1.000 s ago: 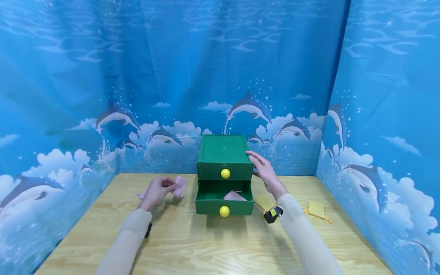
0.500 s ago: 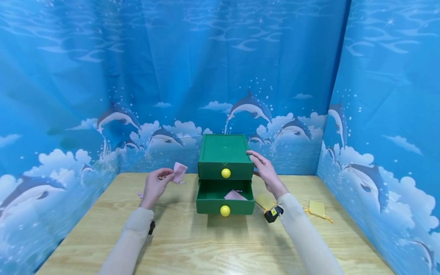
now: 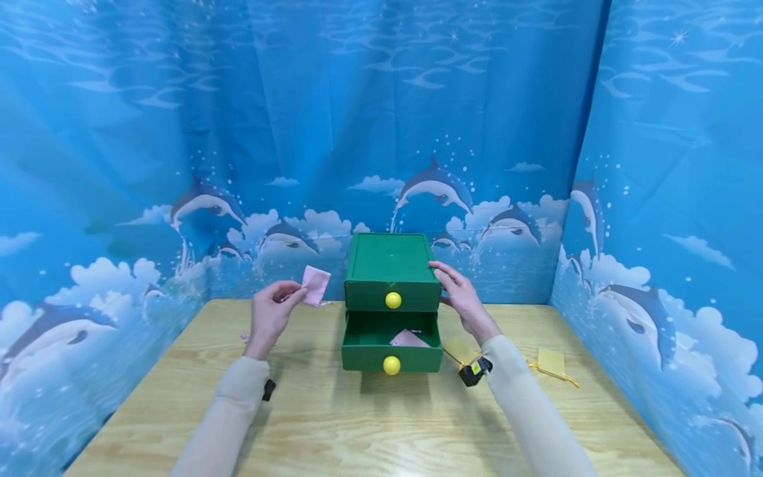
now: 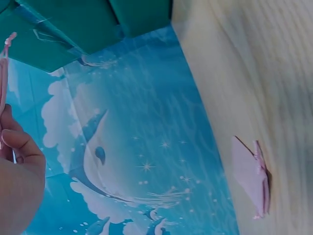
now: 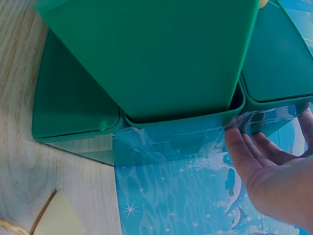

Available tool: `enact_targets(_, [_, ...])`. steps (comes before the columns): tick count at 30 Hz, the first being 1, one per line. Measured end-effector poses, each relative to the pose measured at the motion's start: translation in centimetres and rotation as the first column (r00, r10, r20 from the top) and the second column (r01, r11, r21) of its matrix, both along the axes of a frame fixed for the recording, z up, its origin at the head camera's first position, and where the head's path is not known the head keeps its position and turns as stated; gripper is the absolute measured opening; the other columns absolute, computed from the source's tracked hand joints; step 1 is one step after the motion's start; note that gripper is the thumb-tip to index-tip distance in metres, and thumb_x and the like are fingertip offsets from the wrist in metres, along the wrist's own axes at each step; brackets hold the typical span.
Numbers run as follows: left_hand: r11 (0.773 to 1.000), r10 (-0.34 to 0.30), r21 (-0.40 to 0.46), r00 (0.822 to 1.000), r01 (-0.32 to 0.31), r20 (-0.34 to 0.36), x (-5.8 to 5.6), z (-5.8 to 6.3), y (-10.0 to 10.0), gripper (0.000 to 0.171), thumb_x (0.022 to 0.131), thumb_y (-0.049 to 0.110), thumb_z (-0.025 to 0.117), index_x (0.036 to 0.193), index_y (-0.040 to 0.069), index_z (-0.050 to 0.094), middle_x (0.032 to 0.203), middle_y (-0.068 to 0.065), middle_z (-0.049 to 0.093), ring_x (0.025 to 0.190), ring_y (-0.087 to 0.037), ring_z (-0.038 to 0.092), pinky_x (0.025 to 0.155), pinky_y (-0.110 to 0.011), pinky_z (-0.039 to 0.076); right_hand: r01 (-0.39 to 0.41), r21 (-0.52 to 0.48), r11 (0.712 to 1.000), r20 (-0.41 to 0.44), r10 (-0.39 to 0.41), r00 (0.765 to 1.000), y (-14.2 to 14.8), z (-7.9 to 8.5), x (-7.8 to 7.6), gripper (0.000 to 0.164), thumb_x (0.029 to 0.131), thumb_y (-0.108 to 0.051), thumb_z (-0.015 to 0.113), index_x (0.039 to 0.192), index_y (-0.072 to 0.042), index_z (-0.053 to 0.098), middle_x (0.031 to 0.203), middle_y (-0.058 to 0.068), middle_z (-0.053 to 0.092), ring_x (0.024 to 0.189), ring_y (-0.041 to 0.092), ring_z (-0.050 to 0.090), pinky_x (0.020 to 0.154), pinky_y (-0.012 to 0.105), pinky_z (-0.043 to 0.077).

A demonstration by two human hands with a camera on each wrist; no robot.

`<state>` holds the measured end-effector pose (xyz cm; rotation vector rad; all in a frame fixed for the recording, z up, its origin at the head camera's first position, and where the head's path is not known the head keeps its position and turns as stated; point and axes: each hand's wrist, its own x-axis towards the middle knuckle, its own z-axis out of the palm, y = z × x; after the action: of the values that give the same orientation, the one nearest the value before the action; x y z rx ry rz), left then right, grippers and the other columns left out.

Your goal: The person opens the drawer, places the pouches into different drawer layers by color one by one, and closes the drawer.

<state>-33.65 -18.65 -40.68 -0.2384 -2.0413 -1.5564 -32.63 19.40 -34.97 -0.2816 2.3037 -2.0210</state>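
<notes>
A green drawer unit [image 3: 390, 258] with yellow knobs stands on the table, its middle drawer [image 3: 352, 358] pulled out. Inside that drawer lies a pink pouch [image 3: 408, 338]. My left hand [image 3: 271, 318] pinches another small pink drawstring pouch [image 3: 316, 285] between thumb and fingers, held up to the left of the unit. A further pink pouch [image 4: 250, 176] lies on the table, mostly hidden behind my left hand in the head view. My right hand [image 3: 461, 298] rests against the upper right side of the unit, fingers extended, as the right wrist view [image 5: 279, 171] also shows.
Two yellow pouches with cords lie right of the unit: one [image 3: 551, 361] farther right, the other [image 3: 459, 348] partly behind my right wrist. A blue dolphin-print curtain [image 3: 286, 165] encloses the wooden table [image 3: 334, 424] at the back and sides.
My left hand has lifted the pink pouch up from near the table and brought it slightly right, toward the unit. The right hand and the drawer have stayed put.
</notes>
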Motion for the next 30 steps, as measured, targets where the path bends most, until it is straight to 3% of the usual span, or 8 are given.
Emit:
enact_targets(6, [0.997,-0.038,0.073,0.999,0.039,-0.005,0.9,1.4,0.6,0.024,0.085,0.023,0.078,0.100,0.005,0.073,0.094,-0.009,0.073,0.076,-0.010,0.068,0.067,-0.023,0.058,-0.002,-0.004,1.000,-0.002,0.002,1.000,0.1,0.0,-0.1,0.047,0.107,-0.036,0.039,0.151,-0.021,0.040,0.162,0.005,0.025,0.147,0.035,0.028,0.113,0.057,0.035])
enact_targets(14, [0.984,-0.066,0.161,0.997,0.072,-0.039,1.3,2.6,1.5,0.027,0.085,0.022,0.078,0.102,0.003,0.072,0.092,-0.006,0.074,0.075,-0.025,0.071,0.066,-0.025,0.059,0.013,-0.005,1.000,-0.021,-0.013,1.000,0.7,-2.1,-2.2,0.050,0.104,-0.046,0.041,0.150,-0.027,0.041,0.162,0.001,0.024,0.148,0.033,0.027,0.112,0.057,0.035])
enact_targets(22, [0.971,-0.133,0.185,0.985,0.151,-0.109,1.9,3.4,2.2,0.028,0.086,0.017,0.076,0.107,-0.001,0.071,0.093,-0.005,0.074,0.074,-0.013,0.071,0.069,-0.024,0.059,0.022,0.005,1.000,-0.045,-0.022,0.999,0.7,-2.1,-1.9,0.054,0.101,-0.052,0.044,0.149,-0.027,0.042,0.161,0.002,0.027,0.146,0.034,0.030,0.111,0.056,0.037])
enact_targets(30, [0.947,-0.157,0.267,0.983,0.177,-0.097,2.4,3.8,2.6,0.026,0.087,-0.003,0.070,0.113,-0.008,0.067,0.096,0.007,0.071,0.085,-0.005,0.068,0.070,-0.016,0.056,0.016,-0.007,1.000,-0.025,-0.016,1.000,0.6,-2.1,-2.1,0.050,0.103,-0.048,0.041,0.149,-0.028,0.041,0.161,0.001,0.026,0.147,0.033,0.029,0.112,0.056,0.035])
